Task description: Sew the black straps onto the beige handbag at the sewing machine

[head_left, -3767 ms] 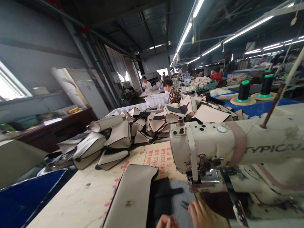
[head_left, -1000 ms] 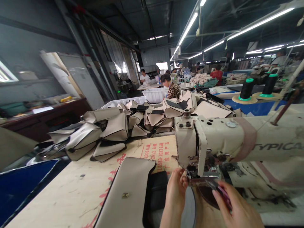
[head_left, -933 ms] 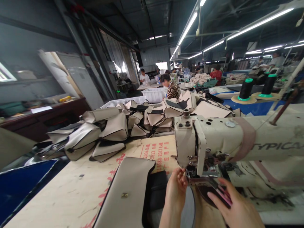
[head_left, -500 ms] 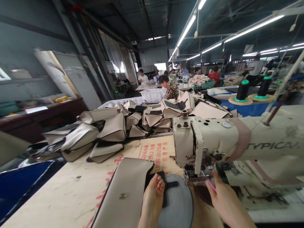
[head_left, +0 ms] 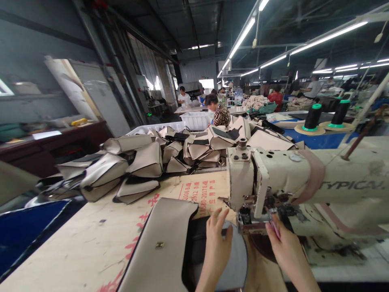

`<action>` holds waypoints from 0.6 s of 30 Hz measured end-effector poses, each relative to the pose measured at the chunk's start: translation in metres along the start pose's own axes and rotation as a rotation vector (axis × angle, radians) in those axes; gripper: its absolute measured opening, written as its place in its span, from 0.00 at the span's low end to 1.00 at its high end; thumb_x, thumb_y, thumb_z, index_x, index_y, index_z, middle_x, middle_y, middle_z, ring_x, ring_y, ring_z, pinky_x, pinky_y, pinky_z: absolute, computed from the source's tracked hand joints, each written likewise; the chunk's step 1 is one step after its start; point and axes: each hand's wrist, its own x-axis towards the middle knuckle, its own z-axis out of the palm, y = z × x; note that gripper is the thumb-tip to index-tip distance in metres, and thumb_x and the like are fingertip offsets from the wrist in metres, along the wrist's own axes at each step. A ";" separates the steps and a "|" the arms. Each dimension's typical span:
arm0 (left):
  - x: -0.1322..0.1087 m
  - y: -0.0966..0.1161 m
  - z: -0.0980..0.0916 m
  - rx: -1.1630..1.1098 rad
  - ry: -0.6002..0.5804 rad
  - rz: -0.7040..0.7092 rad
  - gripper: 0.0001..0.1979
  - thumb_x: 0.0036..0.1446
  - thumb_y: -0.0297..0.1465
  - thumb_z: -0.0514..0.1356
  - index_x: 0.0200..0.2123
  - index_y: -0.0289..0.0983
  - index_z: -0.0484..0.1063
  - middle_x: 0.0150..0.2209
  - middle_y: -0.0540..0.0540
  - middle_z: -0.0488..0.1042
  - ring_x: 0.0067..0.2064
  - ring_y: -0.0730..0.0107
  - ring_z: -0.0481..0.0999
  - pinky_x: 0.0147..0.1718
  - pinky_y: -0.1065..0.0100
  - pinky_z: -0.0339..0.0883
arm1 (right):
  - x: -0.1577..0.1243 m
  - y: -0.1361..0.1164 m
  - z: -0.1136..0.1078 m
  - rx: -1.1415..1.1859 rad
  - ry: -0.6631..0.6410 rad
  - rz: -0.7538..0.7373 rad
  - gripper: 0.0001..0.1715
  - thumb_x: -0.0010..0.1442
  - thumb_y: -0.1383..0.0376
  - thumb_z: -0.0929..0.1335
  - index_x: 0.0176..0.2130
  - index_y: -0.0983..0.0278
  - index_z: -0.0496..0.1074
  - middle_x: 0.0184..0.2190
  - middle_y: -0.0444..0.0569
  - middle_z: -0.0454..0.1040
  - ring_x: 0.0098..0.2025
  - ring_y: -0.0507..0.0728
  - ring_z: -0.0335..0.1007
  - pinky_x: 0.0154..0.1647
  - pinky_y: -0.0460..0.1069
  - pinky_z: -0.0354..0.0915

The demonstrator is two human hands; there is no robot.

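A: Head view: the cream industrial sewing machine (head_left: 304, 178) is the landmark. Just left of its needle end, the left hand (head_left: 216, 243) lies flat, fingers spread and relaxed, pressing the grey rounded fabric panel (head_left: 234, 259) that sits against the beige leatherette bag piece with a small metal clasp (head_left: 161, 247).

B: And the right hand (head_left: 284, 247)?

A: Directly under the machine's head, fingers pinched on a thin pink tool (head_left: 275, 228) whose tip points up at the presser foot.

B: So which step is this?

A: Likely setting up at the needle, threading or clearing it, with the panel held ready but not yet fed beneath the foot.

B: What would the next move call for?

A: Probably a steady fine touch at the needle, then sliding the panel rightward under the foot. Behind the machine lies a heap of finished beige bags (head_left: 146, 162).
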 end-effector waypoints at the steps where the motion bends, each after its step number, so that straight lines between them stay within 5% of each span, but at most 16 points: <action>1: 0.004 0.003 0.005 0.060 -0.033 0.048 0.11 0.46 0.26 0.63 0.36 0.43 0.77 0.48 0.43 0.71 0.52 0.55 0.63 0.52 0.59 0.51 | 0.000 -0.002 0.001 0.061 -0.010 0.031 0.31 0.64 0.52 0.54 0.47 0.73 0.69 0.40 0.62 0.74 0.44 0.63 0.72 0.39 0.50 0.68; 5: 0.018 0.000 0.010 0.423 -0.107 0.150 0.06 0.53 0.29 0.58 0.28 0.41 0.76 0.38 0.44 0.75 0.44 0.56 0.68 0.45 0.57 0.58 | 0.002 -0.016 0.005 0.210 -0.084 0.172 0.33 0.62 0.51 0.55 0.46 0.75 0.70 0.44 0.64 0.71 0.48 0.64 0.68 0.46 0.52 0.66; 10: 0.015 -0.015 0.000 0.586 -0.020 0.127 0.08 0.55 0.29 0.53 0.35 0.37 0.72 0.40 0.43 0.74 0.44 0.60 0.70 0.44 0.59 0.63 | -0.004 -0.045 0.016 0.432 -0.308 0.053 0.32 0.62 0.51 0.56 0.50 0.71 0.70 0.44 0.59 0.72 0.47 0.62 0.69 0.48 0.50 0.64; 14: -0.005 -0.029 -0.014 0.499 0.017 0.089 0.16 0.55 0.32 0.53 0.47 0.35 0.65 0.46 0.41 0.71 0.49 0.59 0.69 0.48 0.57 0.61 | -0.032 -0.045 0.014 0.497 -0.196 0.141 0.36 0.62 0.46 0.55 0.54 0.69 0.66 0.37 0.56 0.76 0.37 0.60 0.74 0.32 0.46 0.68; 18: -0.033 -0.046 -0.027 0.365 0.016 -0.099 0.17 0.54 0.38 0.54 0.45 0.36 0.67 0.40 0.42 0.74 0.42 0.60 0.73 0.43 0.60 0.65 | -0.066 0.005 -0.024 0.494 -0.041 0.274 0.33 0.61 0.45 0.57 0.48 0.65 0.71 0.19 0.46 0.70 0.16 0.52 0.65 0.16 0.43 0.61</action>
